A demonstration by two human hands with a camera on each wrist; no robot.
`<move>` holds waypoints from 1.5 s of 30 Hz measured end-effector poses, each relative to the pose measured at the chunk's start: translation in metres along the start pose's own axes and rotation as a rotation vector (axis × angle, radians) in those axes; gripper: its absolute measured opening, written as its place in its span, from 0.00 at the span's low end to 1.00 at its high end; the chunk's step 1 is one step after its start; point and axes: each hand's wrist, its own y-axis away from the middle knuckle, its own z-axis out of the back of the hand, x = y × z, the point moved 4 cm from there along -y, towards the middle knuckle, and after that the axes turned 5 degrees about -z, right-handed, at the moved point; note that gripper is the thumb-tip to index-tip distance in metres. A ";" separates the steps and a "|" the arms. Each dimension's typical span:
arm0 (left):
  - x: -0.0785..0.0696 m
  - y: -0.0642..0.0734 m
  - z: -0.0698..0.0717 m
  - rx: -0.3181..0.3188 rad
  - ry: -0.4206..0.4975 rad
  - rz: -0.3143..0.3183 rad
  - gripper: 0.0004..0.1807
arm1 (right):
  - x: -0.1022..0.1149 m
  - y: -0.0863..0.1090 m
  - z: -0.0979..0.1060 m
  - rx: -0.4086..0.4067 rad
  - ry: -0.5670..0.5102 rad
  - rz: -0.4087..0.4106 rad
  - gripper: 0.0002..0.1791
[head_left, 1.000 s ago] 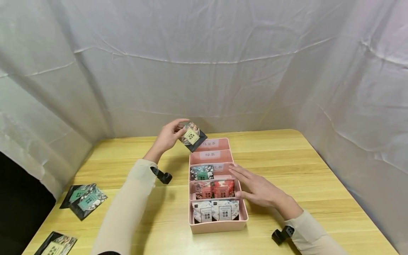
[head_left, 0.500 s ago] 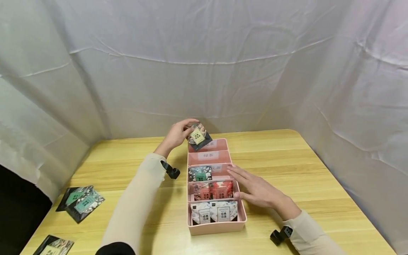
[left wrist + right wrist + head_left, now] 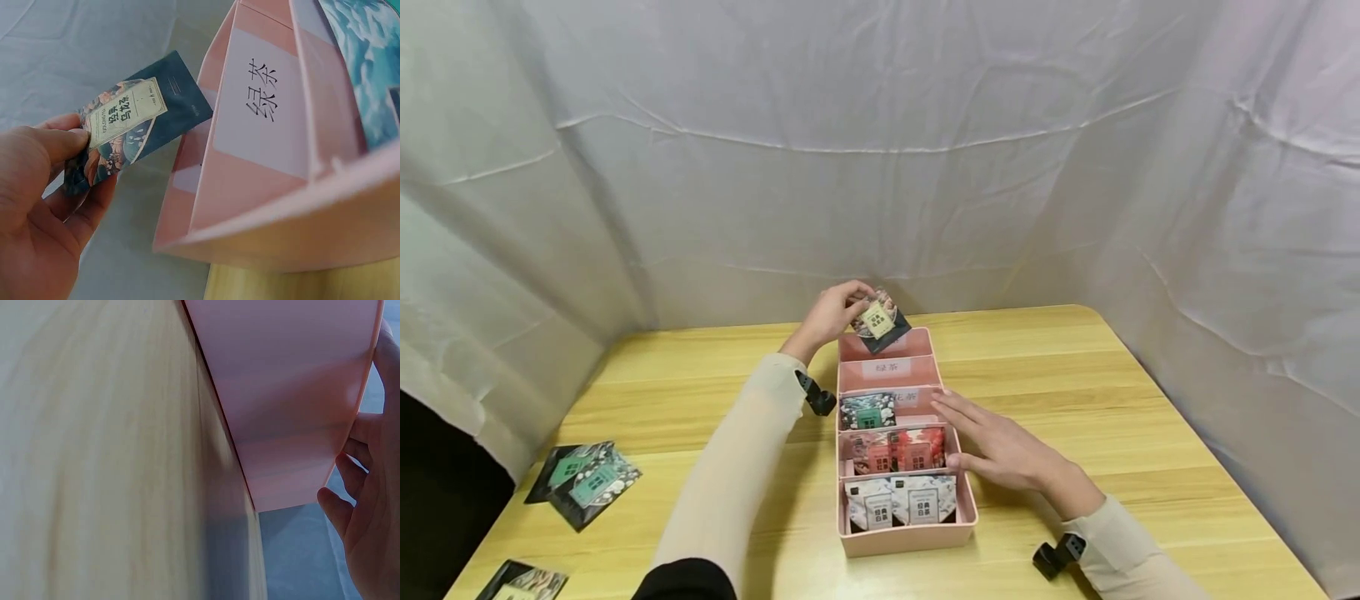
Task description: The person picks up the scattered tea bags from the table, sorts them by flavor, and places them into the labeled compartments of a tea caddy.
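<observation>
My left hand [image 3: 833,314] pinches a dark tea sachet [image 3: 880,321] with a cream label by its edge. In the left wrist view the sachet [image 3: 134,119] tilts toward the farthest compartment, a corner at the rim. Below it stands a long pink divided box [image 3: 910,543]. My right hand [image 3: 1011,450] lies with fingers extended along the box's right rim; in the right wrist view its fingertips touch the edge of the pink wall [image 3: 294,406]. From the front, the box holds white sachets [image 3: 923,502], red sachets [image 3: 919,450] and a teal sachet [image 3: 868,411].
Two overlapping green-labelled sachets [image 3: 591,483] lie on the wooden table [image 3: 1075,375] at left. Nearer the front left is a cream-labelled sachet [image 3: 523,583], partly out of frame. A pale curtain [image 3: 820,200] hangs behind the table. The second-farthest compartment carries a white paper label [image 3: 886,368].
The left hand has carried the pinched sachet rightward, from the box's far left corner to above the farthest compartment. My right hand has stayed at the rim. The whole view has shifted slightly.
</observation>
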 end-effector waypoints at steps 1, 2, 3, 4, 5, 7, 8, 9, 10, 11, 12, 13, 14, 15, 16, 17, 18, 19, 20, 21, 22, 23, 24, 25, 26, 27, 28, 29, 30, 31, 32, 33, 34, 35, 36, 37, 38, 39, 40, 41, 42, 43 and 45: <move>0.000 -0.001 -0.002 0.011 -0.004 0.005 0.11 | 0.000 0.000 0.000 0.000 0.001 0.000 0.42; 0.000 -0.002 -0.003 0.024 -0.008 0.006 0.12 | 0.000 0.000 0.000 0.000 0.001 0.000 0.42; -0.001 -0.004 -0.005 0.040 -0.008 0.005 0.12 | 0.000 0.000 0.000 -0.001 0.003 -0.001 0.42; -0.001 -0.005 -0.007 0.056 -0.010 0.005 0.12 | 0.000 0.000 -0.001 -0.002 0.001 -0.001 0.42; -0.002 -0.005 -0.009 0.072 -0.013 0.004 0.12 | 0.000 0.000 -0.001 -0.003 0.000 -0.001 0.42; -0.003 -0.007 -0.013 0.102 -0.018 -0.008 0.13 | 0.000 -0.001 -0.001 -0.004 -0.002 -0.002 0.42; -0.003 -0.008 -0.015 0.116 -0.016 -0.017 0.13 | 0.000 -0.001 -0.001 -0.004 -0.002 -0.002 0.42; -0.004 -0.008 -0.017 0.129 -0.013 -0.022 0.14 | 0.000 -0.001 -0.001 -0.003 -0.002 -0.002 0.42; -0.004 -0.008 -0.018 0.140 -0.010 -0.025 0.14 | 0.000 -0.001 -0.002 -0.002 -0.001 -0.001 0.42; -0.004 -0.008 -0.020 0.152 -0.008 -0.032 0.14 | 0.000 -0.001 -0.002 0.000 0.000 -0.002 0.42; -0.005 -0.009 -0.022 0.163 -0.007 -0.038 0.15 | 0.000 -0.001 -0.002 0.001 0.000 -0.002 0.41; -0.005 -0.009 -0.023 0.177 -0.009 -0.044 0.16 | 0.000 -0.001 -0.002 0.002 0.001 -0.002 0.41; -0.006 -0.009 -0.025 0.190 -0.012 -0.050 0.16 | 0.000 -0.001 -0.002 0.003 0.001 -0.002 0.41; -0.006 -0.009 -0.026 0.202 -0.023 -0.053 0.17 | 0.000 -0.001 -0.002 0.003 0.001 -0.001 0.41; -0.006 -0.009 -0.028 0.214 -0.036 -0.059 0.18 | 0.000 -0.001 -0.001 0.003 0.000 -0.002 0.41; -0.007 -0.009 -0.029 0.225 -0.049 -0.068 0.19 | 0.000 0.000 -0.001 0.003 -0.002 -0.002 0.41; -0.008 -0.009 -0.030 0.235 -0.060 -0.073 0.20 | 0.000 0.000 -0.001 0.003 -0.003 -0.003 0.41; -0.009 -0.009 -0.031 0.243 -0.075 -0.078 0.20 | 0.000 0.000 -0.001 0.003 -0.003 -0.004 0.41; -0.009 -0.009 -0.031 0.249 -0.089 -0.081 0.20 | 0.000 0.000 -0.001 0.004 -0.004 -0.004 0.41; -0.009 -0.008 -0.032 0.256 -0.100 -0.082 0.20 | 0.000 0.000 -0.001 0.004 -0.003 -0.005 0.41; -0.010 -0.008 -0.033 0.263 -0.112 -0.085 0.20 | 0.000 -0.001 -0.001 0.005 -0.003 -0.007 0.41; -0.011 -0.008 -0.034 0.268 -0.123 -0.088 0.20 | 0.000 -0.001 -0.001 0.006 -0.001 -0.008 0.41; -0.011 -0.008 -0.035 0.275 -0.137 -0.090 0.20 | 0.000 -0.001 -0.001 0.007 -0.001 -0.009 0.41; -0.011 -0.007 -0.037 0.284 -0.153 -0.095 0.20 | -0.001 -0.001 -0.001 0.007 -0.001 -0.009 0.41; -0.011 -0.007 -0.038 0.294 -0.165 -0.101 0.19 | -0.001 -0.001 -0.002 0.007 -0.001 -0.008 0.41; -0.012 -0.007 -0.040 0.305 -0.178 -0.109 0.19 | -0.001 -0.001 -0.002 0.006 0.000 -0.006 0.41; -0.012 -0.007 -0.042 0.315 -0.192 -0.120 0.19 | -0.001 -0.001 -0.002 0.005 -0.001 -0.004 0.41; -0.012 -0.007 -0.043 0.324 -0.200 -0.125 0.19 | -0.001 -0.001 -0.002 0.005 -0.001 -0.002 0.41; -0.012 -0.007 -0.045 0.332 -0.207 -0.127 0.19 | -0.001 -0.002 -0.002 0.004 -0.002 0.000 0.41; -0.012 -0.007 -0.047 0.339 -0.208 -0.124 0.19 | -0.001 -0.002 -0.002 0.003 -0.001 0.001 0.41; -0.013 -0.006 -0.048 0.346 -0.208 -0.120 0.19 | -0.001 -0.002 -0.002 0.003 -0.001 0.002 0.41; -0.013 -0.006 -0.049 0.354 -0.209 -0.116 0.19 | -0.001 -0.002 -0.002 0.002 -0.001 0.003 0.41; -0.013 -0.005 -0.051 0.361 -0.206 -0.109 0.19 | -0.001 -0.002 -0.002 0.002 -0.001 0.004 0.41; -0.013 -0.004 -0.052 0.369 -0.207 -0.098 0.19 | -0.001 -0.002 -0.002 0.003 -0.001 0.003 0.41; -0.013 -0.004 -0.053 0.376 -0.211 -0.095 0.18 | -0.001 -0.003 -0.002 0.004 -0.001 0.003 0.41; -0.013 -0.003 -0.054 0.386 -0.218 -0.093 0.18 | -0.001 -0.003 -0.002 0.005 0.000 0.003 0.41; -0.013 -0.003 -0.055 0.394 -0.229 -0.094 0.18 | -0.001 -0.003 -0.002 0.007 0.000 0.003 0.41; -0.013 -0.002 -0.056 0.402 -0.238 -0.097 0.18 | -0.001 -0.003 -0.003 0.008 0.001 0.003 0.41; -0.013 -0.002 -0.057 0.409 -0.248 -0.099 0.18 | -0.001 -0.003 -0.003 0.009 0.002 0.003 0.41; -0.013 -0.001 -0.057 0.414 -0.259 -0.102 0.18 | -0.001 -0.003 -0.003 0.010 0.002 0.003 0.41; -0.014 -0.001 -0.057 0.417 -0.268 -0.105 0.18 | -0.001 -0.003 -0.003 0.010 0.003 0.003 0.41; -0.014 0.000 -0.056 0.418 -0.273 -0.106 0.18 | -0.001 -0.003 -0.003 0.010 0.005 0.003 0.41; -0.015 0.000 -0.054 0.407 -0.256 -0.101 0.17 | -0.002 -0.004 -0.003 0.011 0.006 0.004 0.41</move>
